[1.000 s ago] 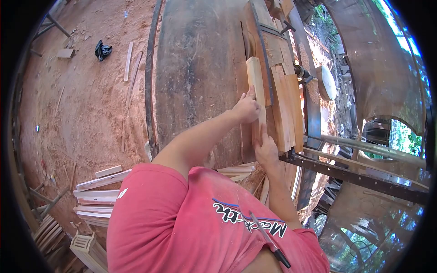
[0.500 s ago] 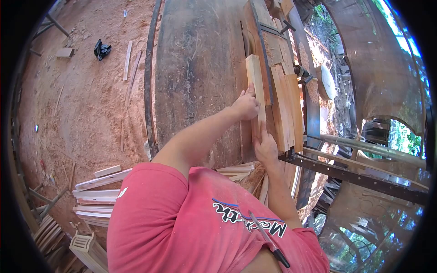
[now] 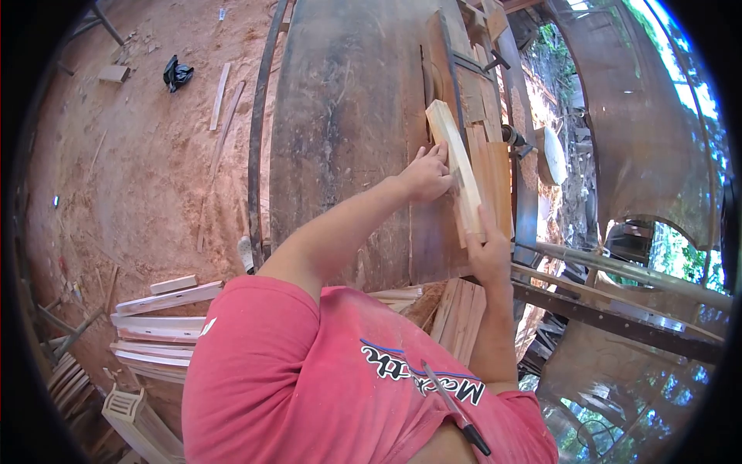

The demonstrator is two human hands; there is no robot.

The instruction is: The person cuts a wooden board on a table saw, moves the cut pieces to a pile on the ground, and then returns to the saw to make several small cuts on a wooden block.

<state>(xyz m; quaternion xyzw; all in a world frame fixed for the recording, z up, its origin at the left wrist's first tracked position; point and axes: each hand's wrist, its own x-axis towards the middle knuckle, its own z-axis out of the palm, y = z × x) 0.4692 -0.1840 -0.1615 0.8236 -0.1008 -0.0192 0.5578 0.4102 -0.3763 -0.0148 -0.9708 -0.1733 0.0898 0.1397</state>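
Observation:
A pale squared wooden bar [image 3: 456, 158] lies at a slant over the right part of a large worn work table [image 3: 340, 124]. My right hand [image 3: 489, 251] is closed around the bar's near end. My left hand [image 3: 427, 175] is at the bar's left side, its fingers partly spread and fingertips touching the wood; its thumb is hard to make out. Just past the bar's far end, a long dark slot [image 3: 424, 73] runs along the table beside an upright guide board [image 3: 444, 58]. Reddish boards [image 3: 497, 182] lie right of the bar.
Cut wooden strips [image 3: 166, 329] are stacked on the floor at lower left. More boards [image 3: 457, 317] stand near my right forearm. A dark metal rail [image 3: 618, 321] and a pole [image 3: 641, 263] extend to the right. A black plastic bag [image 3: 177, 74] lies on the sawdust-covered floor.
The bar has turned from nearly straight along the guide to a slant, its near end swinging right. My right hand has moved right with it. My left hand now rests more at its left side.

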